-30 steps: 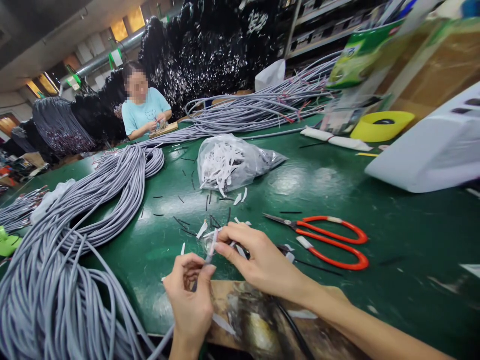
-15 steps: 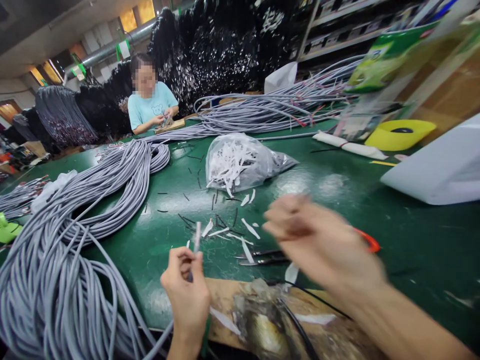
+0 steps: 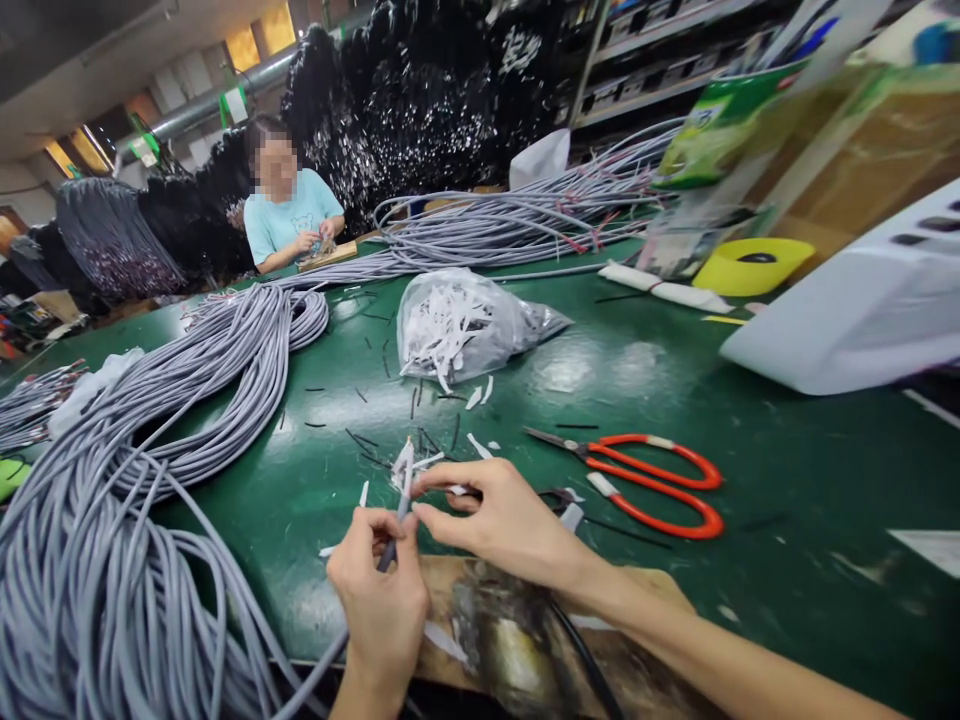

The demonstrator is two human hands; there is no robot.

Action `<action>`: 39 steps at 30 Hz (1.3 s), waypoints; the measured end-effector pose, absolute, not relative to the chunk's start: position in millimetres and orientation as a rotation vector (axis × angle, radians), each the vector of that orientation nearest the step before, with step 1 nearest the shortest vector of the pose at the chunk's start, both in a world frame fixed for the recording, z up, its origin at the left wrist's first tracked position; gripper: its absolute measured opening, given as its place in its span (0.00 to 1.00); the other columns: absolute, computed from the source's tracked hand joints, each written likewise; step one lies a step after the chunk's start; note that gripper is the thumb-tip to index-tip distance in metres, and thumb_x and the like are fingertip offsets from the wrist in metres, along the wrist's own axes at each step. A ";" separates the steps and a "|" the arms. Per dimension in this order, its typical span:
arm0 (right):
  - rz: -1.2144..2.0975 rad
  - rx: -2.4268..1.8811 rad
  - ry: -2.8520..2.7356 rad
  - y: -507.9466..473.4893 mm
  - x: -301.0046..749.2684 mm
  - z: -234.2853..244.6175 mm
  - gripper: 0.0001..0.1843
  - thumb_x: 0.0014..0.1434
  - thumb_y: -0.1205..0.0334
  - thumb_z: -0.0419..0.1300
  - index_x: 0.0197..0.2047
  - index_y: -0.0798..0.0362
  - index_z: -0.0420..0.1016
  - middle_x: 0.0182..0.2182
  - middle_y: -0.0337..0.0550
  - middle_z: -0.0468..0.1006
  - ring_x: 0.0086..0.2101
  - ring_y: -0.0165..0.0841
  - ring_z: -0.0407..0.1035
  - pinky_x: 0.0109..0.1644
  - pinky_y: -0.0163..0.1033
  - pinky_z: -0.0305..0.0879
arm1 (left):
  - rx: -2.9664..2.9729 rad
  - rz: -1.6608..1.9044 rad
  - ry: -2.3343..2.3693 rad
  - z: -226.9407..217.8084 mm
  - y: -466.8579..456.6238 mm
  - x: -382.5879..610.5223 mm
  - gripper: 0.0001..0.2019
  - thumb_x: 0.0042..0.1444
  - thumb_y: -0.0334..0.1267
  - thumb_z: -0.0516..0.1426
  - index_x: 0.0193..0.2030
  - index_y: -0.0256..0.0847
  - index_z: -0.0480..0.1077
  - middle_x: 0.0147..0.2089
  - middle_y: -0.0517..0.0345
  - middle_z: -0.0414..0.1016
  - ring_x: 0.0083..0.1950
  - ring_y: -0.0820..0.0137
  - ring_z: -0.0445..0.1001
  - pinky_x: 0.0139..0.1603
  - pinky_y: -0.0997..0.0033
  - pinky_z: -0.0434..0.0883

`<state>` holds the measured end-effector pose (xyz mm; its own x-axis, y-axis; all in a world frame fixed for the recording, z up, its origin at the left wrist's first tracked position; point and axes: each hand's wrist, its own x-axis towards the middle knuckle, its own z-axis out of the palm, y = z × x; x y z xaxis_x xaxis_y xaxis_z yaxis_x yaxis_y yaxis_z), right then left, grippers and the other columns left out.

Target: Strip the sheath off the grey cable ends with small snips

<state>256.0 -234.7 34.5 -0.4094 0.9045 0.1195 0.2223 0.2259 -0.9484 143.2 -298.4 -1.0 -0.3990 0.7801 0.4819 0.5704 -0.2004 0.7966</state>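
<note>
My left hand (image 3: 379, 590) is closed around the end of a grey cable (image 3: 396, 525), holding it upright above a worn wooden board (image 3: 517, 640) at the table's near edge. My right hand (image 3: 502, 525) pinches the cable's tip, where a small white sleeve (image 3: 406, 468) sticks up. The cable runs down to a big heap of grey cables (image 3: 112, 560) on my left. Red-handled scissors (image 3: 645, 482) lie shut on the green table (image 3: 787, 480), just right of my right hand.
A clear bag of white strips (image 3: 465, 328) lies mid-table, with loose white and black scraps (image 3: 420, 440) before it. More cable bundles (image 3: 525, 215) cross the far side, where another person (image 3: 289, 215) sits working. A white machine (image 3: 862, 300) and yellow bowl (image 3: 750, 265) stand at right.
My right hand swung out right toward the scissors half a second ago and has come back to the cable tip. The left hand kept hold of the cable throughout.
</note>
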 end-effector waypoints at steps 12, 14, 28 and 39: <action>1.049 -1.116 -1.655 -232.0 253.1 28.2 0.11 0.41 0.61 0.52 0.17 0.56 0.73 0.13 0.36 0.65 0.17 0.26 0.54 0.20 0.31 0.51 | 1.692 1.503 1.777 3.2 -299.4 142.4 0.02 0.56 0.32 0.53 0.35 0.39 0.68 0.27 0.59 0.74 0.24 0.74 0.73 0.27 0.79 0.69; 1.062 -1.094 -1.623 -233.0 253.6 29.6 0.11 0.41 0.60 0.53 0.18 0.56 0.73 0.12 0.35 0.63 0.16 0.25 0.51 0.20 0.31 0.50 | 1.641 1.518 1.744 3.2 -300.2 142.4 0.04 0.57 0.32 0.53 0.37 0.39 0.68 0.28 0.58 0.75 0.24 0.74 0.74 0.25 0.80 0.70; 1.181 -1.085 -1.447 -228.6 259.9 32.6 0.12 0.40 0.57 0.54 0.19 0.56 0.73 0.12 0.34 0.57 0.17 0.25 0.49 0.19 0.32 0.46 | 1.874 1.471 1.746 5.4 -299.4 137.9 0.17 0.58 0.29 0.49 0.52 0.39 0.71 0.42 0.48 0.78 0.38 0.66 0.77 0.41 0.70 0.73; 1.221 -1.135 -1.469 -224.3 260.5 30.1 0.13 0.41 0.55 0.55 0.20 0.56 0.72 0.16 0.38 0.65 0.20 0.27 0.54 0.23 0.34 0.49 | 1.262 1.685 1.565 4.3 -302.2 148.9 0.13 0.58 0.44 0.53 0.46 0.40 0.63 0.21 0.64 0.65 0.19 0.78 0.60 0.19 0.80 0.57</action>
